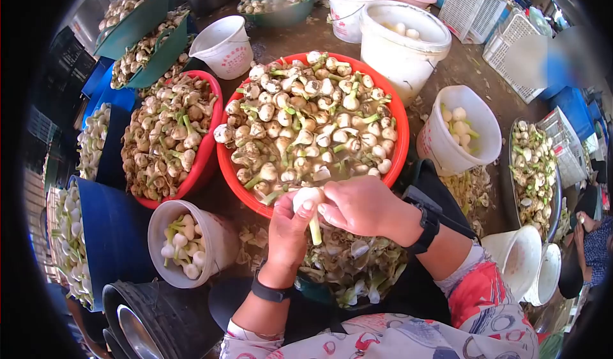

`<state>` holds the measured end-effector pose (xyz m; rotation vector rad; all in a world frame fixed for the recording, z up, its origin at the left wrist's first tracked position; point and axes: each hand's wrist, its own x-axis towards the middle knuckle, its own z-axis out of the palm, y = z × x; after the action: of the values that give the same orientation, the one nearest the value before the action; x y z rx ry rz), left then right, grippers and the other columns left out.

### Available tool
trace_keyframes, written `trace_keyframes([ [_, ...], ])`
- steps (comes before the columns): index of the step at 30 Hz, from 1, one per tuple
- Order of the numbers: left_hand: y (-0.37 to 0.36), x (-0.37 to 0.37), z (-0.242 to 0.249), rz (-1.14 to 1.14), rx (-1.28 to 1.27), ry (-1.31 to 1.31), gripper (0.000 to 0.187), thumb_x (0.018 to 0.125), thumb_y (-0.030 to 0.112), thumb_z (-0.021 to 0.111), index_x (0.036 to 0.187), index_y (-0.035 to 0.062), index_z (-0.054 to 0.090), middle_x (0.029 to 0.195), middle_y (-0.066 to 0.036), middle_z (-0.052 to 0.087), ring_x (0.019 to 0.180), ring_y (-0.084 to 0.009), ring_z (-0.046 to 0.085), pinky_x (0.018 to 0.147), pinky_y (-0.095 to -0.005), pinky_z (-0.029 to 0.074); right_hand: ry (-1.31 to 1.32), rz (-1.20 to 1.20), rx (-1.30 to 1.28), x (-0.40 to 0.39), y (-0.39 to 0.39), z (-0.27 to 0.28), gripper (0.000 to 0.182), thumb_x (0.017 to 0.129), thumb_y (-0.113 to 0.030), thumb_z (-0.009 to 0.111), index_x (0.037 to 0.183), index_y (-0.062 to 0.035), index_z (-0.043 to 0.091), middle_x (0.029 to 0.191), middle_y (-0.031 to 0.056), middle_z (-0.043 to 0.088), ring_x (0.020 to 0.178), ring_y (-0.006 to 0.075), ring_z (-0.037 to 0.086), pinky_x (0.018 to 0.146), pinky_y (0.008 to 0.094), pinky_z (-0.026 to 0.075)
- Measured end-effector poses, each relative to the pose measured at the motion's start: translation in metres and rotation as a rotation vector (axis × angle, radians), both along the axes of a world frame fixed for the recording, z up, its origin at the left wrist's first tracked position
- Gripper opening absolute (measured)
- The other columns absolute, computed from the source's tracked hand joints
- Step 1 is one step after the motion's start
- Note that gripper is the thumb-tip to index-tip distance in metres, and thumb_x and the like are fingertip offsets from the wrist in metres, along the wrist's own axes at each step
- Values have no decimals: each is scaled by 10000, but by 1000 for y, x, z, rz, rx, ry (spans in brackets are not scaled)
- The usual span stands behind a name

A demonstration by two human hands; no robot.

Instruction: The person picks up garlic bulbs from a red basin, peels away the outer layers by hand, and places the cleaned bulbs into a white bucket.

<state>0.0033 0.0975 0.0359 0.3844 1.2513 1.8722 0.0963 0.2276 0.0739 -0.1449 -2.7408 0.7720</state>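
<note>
Both my hands meet over the near rim of a big red basin heaped with unpeeled garlic bulbs. My left hand grips a white peeled garlic bulb from below, its green stem pointing down. My right hand pinches the same bulb from the right side. Each wrist wears a black band. Below my hands a container holds a pile of peeled skins and trimmings.
A second red basin of garlic stands to the left. White buckets hold peeled bulbs at near left, right and far back. Green trays, blue crates and white baskets ring the area. Another person's arm shows at far right.
</note>
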Motion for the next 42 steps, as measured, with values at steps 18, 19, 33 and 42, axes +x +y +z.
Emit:
trace_keyframes([
  [18, -30, 22, -8, 51, 15, -475, 310, 845, 375, 413, 896, 100, 546, 739, -27, 593, 512, -143, 519, 413, -262, 403, 486, -40, -381, 36, -30, -38, 269, 688, -255, 622, 869, -59, 585, 666, 135, 560, 674, 329, 538, 600, 391, 435],
  [19, -26, 37, 3, 54, -11, -441, 290, 841, 366, 418, 868, 107, 544, 697, -14, 583, 462, -135, 490, 398, -260, 383, 530, -27, -343, 37, -38, -32, 224, 680, -217, 614, 833, -54, 599, 668, 131, 563, 681, 322, 538, 605, 384, 437],
  [33, -11, 20, -54, 40, 45, 1023, 552, 799, 512, 442, 1030, 14, 496, 838, -112, 575, 665, -193, 554, 392, -230, 394, 226, -145, -371, 48, -22, -22, 216, 703, -240, 573, 701, -24, 578, 562, 136, 540, 515, 286, 544, 480, 370, 432],
  [42, -33, 89, 32, -418, -221, 751, 208, 759, 179, 527, 859, -2, 499, 754, -88, 530, 680, -193, 502, 542, -268, 392, 634, -155, 4, 43, -44, -53, 283, 703, -275, 545, 470, -115, 538, 516, 86, 523, 481, 292, 510, 436, 360, 391],
])
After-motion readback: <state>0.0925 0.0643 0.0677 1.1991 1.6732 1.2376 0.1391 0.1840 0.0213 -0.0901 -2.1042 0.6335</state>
